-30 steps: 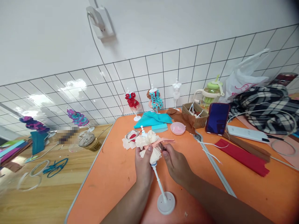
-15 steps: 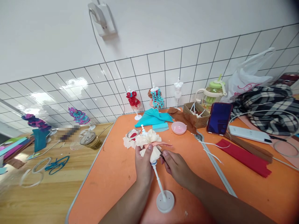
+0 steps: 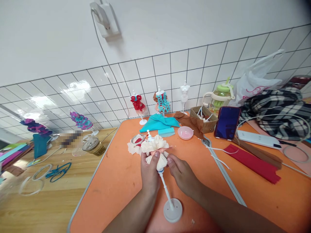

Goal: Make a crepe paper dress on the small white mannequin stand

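Observation:
In the middle of the head view a miniature dress form on a white stand (image 3: pixel 167 191) leans over the orange table. Ruffled cream crepe paper (image 3: pixel 155 144) surrounds it, with a narrow peach strip (image 3: pixel 164 150) round the waist. My left hand (image 3: pixel 150 168) is closed round the form from the left, its thumb pressed on the front of the paper. On the right side, my right hand (image 3: pixel 179 171) is closed, thumb and fingers pinched at the edge of the cream skirt. What lies between those fingertips is mostly hidden.
Behind stand dress forms in red (image 3: pixel 137 103) and turquoise (image 3: pixel 162 101), and a bare white one (image 3: pixel 185 92). Turquoise paper (image 3: pixel 157 121), a pink bowl (image 3: pixel 185 133), a small box (image 3: pixel 204 119) and a phone (image 3: pixel 227 123) lie beyond my hands. Red paper (image 3: pixel 252 163) is at right.
The thin metal tool seen in my right hand is now mostly out of sight. My right fingers have closed in on the skirt's edge, and the peach strip's loose end looks shorter.

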A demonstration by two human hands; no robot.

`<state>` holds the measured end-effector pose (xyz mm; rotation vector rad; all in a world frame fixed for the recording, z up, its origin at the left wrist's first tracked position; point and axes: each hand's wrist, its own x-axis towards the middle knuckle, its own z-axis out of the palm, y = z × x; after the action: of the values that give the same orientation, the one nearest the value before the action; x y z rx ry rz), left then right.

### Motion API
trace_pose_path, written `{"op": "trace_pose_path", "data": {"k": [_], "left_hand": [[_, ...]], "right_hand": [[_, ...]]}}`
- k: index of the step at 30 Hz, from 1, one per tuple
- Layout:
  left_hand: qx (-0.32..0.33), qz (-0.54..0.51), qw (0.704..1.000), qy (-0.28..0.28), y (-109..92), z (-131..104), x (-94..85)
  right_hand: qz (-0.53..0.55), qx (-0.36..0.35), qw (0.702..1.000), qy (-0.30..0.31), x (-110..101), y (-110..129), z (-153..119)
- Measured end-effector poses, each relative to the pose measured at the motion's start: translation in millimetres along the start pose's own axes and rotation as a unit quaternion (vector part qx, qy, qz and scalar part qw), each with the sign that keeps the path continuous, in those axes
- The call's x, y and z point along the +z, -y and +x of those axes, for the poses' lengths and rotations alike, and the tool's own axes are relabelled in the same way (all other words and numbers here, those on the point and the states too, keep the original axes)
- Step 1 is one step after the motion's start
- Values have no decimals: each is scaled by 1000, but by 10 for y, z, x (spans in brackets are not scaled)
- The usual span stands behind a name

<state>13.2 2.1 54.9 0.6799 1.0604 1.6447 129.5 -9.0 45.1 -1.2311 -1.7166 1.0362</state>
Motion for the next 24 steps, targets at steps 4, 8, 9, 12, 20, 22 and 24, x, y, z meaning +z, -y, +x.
{"op": "trace_pose_path", "data": {"k": [4,8,9,12,20,22,24], "left_hand": [[21,-11,1000,5,15,25,-39],[21,-13,1000,11,17,25,-38],[20,-16,1000,16,19,19,-34],[17,-19,999,20,28,1,-26],[27,-14,999,37,30,-21,-17],[38,-11,999,34,36,-29,-23],[57,-10,998,20,46,-32,-32]], "right_hand": [[-47,-16,999,-9,-16,25,-19],[-50,-22,998,-6,-28,20,-13],[-45,-20,999,-3,-29,19,-10],[-29,-13,999,3,-32,19,-5],[-44,-23,999,-8,-19,16,-16],[-65,-20,998,-14,-17,19,-25],[-85,-16,996,-20,-15,22,-35]]}}
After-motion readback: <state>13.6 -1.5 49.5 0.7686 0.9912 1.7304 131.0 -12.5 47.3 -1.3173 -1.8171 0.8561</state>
